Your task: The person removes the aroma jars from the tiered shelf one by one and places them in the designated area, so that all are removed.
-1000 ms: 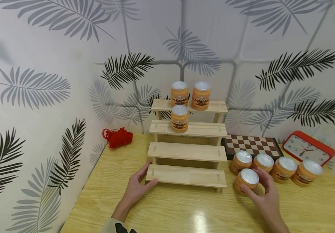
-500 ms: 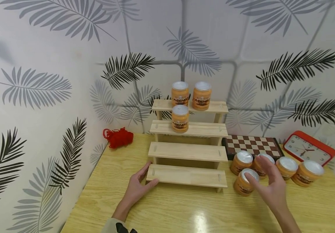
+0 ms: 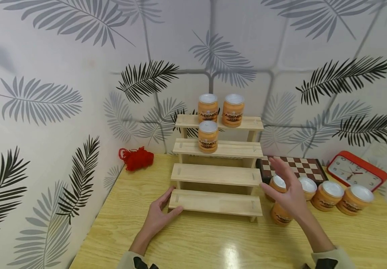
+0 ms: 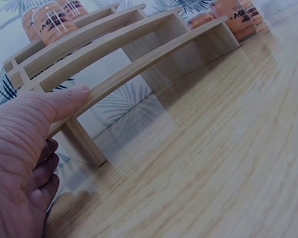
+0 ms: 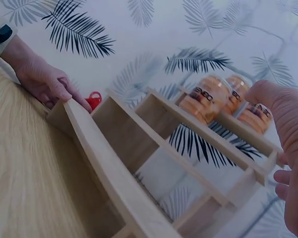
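Fingers of the right hand [image 3: 289, 196] are spread from the thumb and hold nothing, in front of the jars at the right end of the wooden rack [image 3: 217, 174]; whether the thumb touches the rack cannot be told. That hand hides the lid of the nearest jar [image 3: 281, 216], on the bench [image 3: 193, 243], and parts of the leftmost jar behind it [image 3: 278, 181]. The left hand [image 3: 158, 218] grips the lowest shelf's left end, thumb on top, other fingers partly concealed. A jar on the second shelf down [image 3: 208, 139] covers the base of the top shelf's left jar [image 3: 208, 108]. Jars and hand partly block the chessboard [image 3: 303, 169].
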`<move>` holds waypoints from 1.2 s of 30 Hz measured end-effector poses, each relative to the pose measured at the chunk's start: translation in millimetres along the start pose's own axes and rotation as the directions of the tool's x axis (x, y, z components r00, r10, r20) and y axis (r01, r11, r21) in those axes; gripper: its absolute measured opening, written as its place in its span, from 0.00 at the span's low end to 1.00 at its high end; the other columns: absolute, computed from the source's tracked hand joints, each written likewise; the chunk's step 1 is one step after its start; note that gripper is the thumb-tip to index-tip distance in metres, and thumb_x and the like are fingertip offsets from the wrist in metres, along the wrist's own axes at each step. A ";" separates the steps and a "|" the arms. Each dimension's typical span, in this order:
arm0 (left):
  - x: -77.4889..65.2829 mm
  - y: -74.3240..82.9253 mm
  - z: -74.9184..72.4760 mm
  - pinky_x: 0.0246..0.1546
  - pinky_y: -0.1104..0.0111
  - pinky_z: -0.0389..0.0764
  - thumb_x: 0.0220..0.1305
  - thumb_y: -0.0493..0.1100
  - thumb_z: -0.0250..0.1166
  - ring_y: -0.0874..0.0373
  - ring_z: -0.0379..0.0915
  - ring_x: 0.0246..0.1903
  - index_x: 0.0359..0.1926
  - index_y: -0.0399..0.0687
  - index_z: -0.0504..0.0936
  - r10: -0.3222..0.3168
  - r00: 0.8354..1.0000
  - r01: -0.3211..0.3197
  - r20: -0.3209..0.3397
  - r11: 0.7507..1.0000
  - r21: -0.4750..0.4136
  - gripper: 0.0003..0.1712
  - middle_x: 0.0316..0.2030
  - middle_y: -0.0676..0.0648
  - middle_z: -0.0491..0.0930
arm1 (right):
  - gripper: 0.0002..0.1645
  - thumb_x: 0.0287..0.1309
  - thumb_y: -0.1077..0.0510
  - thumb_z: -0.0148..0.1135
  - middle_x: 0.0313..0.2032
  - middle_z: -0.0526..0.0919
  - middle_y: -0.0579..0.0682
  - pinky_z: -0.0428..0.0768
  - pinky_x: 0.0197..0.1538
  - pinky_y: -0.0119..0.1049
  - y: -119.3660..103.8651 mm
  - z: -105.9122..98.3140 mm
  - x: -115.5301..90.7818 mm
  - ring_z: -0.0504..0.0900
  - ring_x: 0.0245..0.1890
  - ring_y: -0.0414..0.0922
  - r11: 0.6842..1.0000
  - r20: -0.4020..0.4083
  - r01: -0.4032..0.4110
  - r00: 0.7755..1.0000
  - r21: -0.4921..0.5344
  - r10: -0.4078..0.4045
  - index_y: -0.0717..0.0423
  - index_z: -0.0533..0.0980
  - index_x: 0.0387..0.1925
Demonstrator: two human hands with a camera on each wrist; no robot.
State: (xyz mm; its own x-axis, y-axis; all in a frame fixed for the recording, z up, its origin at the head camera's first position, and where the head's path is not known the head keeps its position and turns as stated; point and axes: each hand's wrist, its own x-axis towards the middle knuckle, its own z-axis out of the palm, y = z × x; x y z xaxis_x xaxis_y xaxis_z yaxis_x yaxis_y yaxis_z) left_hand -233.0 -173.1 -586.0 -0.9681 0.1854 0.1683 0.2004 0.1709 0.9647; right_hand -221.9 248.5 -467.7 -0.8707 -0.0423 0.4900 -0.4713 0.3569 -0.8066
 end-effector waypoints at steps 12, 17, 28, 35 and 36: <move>-1.5 0.9 -0.2 0.77 0.54 0.58 0.65 0.44 0.76 0.53 0.56 0.78 0.80 0.43 0.62 0.002 1.000 -0.002 -0.001 1.000 0.006 0.48 0.78 0.44 0.62 | 0.51 0.60 0.66 0.74 0.75 0.69 0.53 0.67 0.74 0.40 -13.4 36.3 58.2 0.66 0.74 0.54 0.997 0.120 0.031 0.992 0.064 -0.038 0.50 0.60 0.80; -1.6 0.6 -2.0 0.76 0.55 0.59 0.65 0.45 0.76 0.54 0.56 0.78 0.81 0.44 0.61 -0.002 1.000 0.002 -0.002 1.000 0.028 0.49 0.78 0.46 0.62 | 0.53 0.60 0.63 0.75 0.74 0.69 0.55 0.66 0.74 0.59 -21.0 53.0 84.9 0.66 0.75 0.58 0.995 0.166 0.038 0.985 0.093 -0.053 0.49 0.58 0.81; -0.5 -0.8 -2.6 0.76 0.58 0.59 0.65 0.45 0.76 0.57 0.57 0.77 0.80 0.42 0.61 0.000 1.000 0.000 -0.002 0.999 0.035 0.49 0.78 0.47 0.63 | 0.58 0.58 0.59 0.78 0.74 0.66 0.64 0.65 0.75 0.60 -23.2 89.1 119.8 0.65 0.74 0.63 0.985 0.241 -0.060 0.970 0.161 0.020 0.53 0.53 0.82; 0.3 -2.4 -1.9 0.76 0.58 0.59 0.65 0.44 0.76 0.57 0.56 0.77 0.80 0.41 0.61 0.008 1.000 -0.008 0.004 1.000 0.028 0.49 0.78 0.45 0.63 | 0.62 0.59 0.58 0.78 0.75 0.66 0.60 0.65 0.76 0.58 -24.2 107.1 128.5 0.65 0.75 0.57 0.981 0.261 -0.083 0.965 0.177 0.034 0.54 0.48 0.83; 0.3 -2.3 -1.8 0.76 0.58 0.59 0.65 0.44 0.76 0.57 0.56 0.77 0.80 0.41 0.61 0.007 1.000 -0.007 0.005 1.000 0.028 0.49 0.78 0.45 0.63 | 0.61 0.59 0.57 0.78 0.75 0.66 0.60 0.66 0.75 0.58 -25.2 108.6 129.7 0.66 0.75 0.56 0.982 0.264 -0.083 0.964 0.171 0.035 0.54 0.48 0.83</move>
State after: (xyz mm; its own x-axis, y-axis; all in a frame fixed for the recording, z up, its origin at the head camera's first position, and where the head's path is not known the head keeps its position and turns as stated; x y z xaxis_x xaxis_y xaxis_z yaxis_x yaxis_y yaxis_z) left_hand -234.1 -175.2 -587.8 -0.9660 0.1912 0.1742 0.2117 0.1970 0.9573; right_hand -338.2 132.7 -419.7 -0.8931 -0.2747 0.3563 -0.4145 0.1941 -0.8891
